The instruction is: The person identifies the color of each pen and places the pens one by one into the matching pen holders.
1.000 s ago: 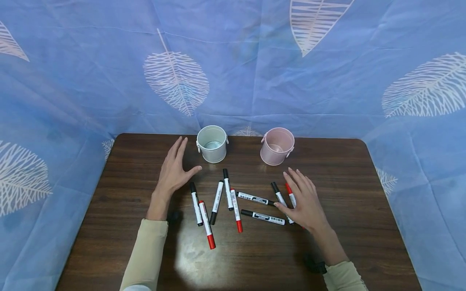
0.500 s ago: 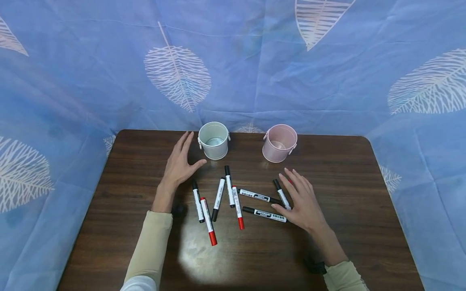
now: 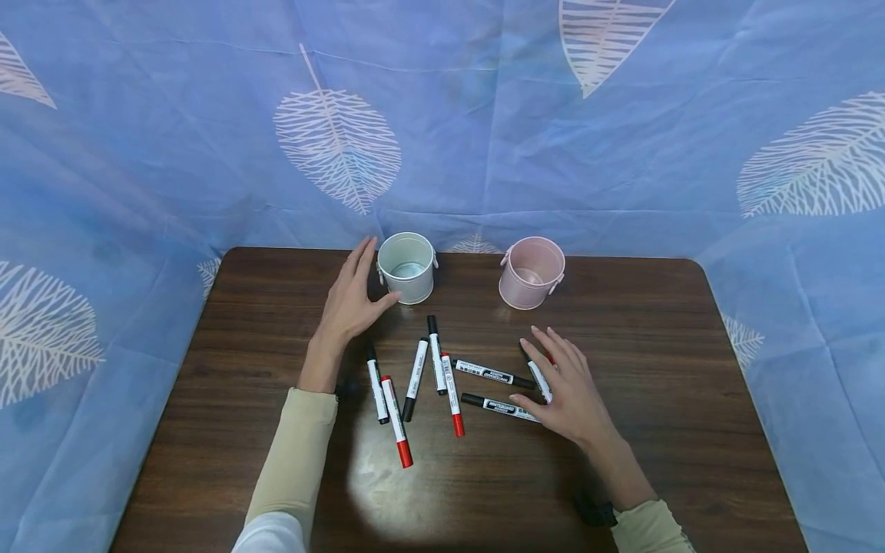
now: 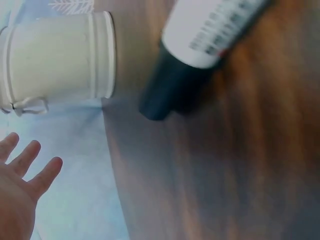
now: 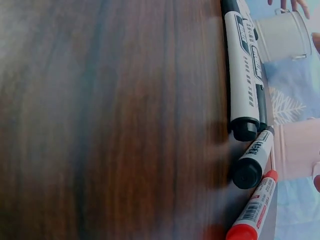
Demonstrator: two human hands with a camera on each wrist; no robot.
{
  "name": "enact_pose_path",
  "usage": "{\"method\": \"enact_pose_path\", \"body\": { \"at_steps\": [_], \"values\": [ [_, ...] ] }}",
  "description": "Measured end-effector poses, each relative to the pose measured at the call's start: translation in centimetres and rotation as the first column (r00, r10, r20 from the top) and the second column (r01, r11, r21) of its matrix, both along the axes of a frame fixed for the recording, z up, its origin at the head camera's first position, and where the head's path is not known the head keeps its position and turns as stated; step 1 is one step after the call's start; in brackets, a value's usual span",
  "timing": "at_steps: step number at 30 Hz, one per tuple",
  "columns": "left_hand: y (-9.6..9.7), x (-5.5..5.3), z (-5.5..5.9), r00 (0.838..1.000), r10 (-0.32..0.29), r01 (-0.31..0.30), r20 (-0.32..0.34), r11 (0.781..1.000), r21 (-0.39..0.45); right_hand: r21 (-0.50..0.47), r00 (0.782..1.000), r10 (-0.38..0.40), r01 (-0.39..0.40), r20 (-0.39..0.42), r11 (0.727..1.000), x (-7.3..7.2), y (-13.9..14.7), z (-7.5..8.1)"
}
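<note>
In the head view my left hand (image 3: 349,305) is held with fingers extended at the left side of a pale green pail (image 3: 416,287), its thumb tip overlapping the pail's lower wall. The left wrist view shows the pail's wall (image 4: 60,57) beyond the spread fingers (image 4: 45,176). My right hand (image 3: 568,393), fingers loosely spread and holding nothing, hovers over the right-hand markers. It partly covers a black-capped whiteboard marker (image 3: 538,376), the end of another whiteboard marker (image 3: 508,408) and a red-capped marker, which shows in the right wrist view (image 5: 257,207).
A pink pail (image 3: 522,292) stands upright at the back, right of the green one. Between the hands lie several more markers, including a red-capped marker (image 3: 396,422) and a black-capped one (image 3: 416,376). A blue leaf-print cloth (image 3: 456,138) hangs behind the brown table (image 3: 276,307).
My left hand has moved right and forward, up to the green pail. My right hand has shifted slightly left over the markers. The head view has tilted a little.
</note>
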State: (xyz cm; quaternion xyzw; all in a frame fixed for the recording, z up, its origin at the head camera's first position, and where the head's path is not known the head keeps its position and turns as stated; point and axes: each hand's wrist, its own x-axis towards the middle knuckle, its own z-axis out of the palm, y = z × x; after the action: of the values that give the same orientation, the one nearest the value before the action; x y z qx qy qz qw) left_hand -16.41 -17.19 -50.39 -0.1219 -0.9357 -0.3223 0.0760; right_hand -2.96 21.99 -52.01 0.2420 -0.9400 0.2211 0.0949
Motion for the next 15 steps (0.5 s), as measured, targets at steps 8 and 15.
{"method": "enact_pose_path", "body": {
  "at_steps": [8,15],
  "values": [
    [0.7,-0.4,0.5,1.0,-0.008,0.008,0.006,1.0,-0.012,-0.001,0.999,0.049,-0.049,-0.015,0.999,0.2,-0.2,-0.6],
    [1.2,-0.5,0.4,1.0,-0.023,0.024,0.014,1.0,-0.014,-0.001,0.998,0.069,-0.069,0.002,0.998,0.8,-0.5,-1.7]
  ]
}}
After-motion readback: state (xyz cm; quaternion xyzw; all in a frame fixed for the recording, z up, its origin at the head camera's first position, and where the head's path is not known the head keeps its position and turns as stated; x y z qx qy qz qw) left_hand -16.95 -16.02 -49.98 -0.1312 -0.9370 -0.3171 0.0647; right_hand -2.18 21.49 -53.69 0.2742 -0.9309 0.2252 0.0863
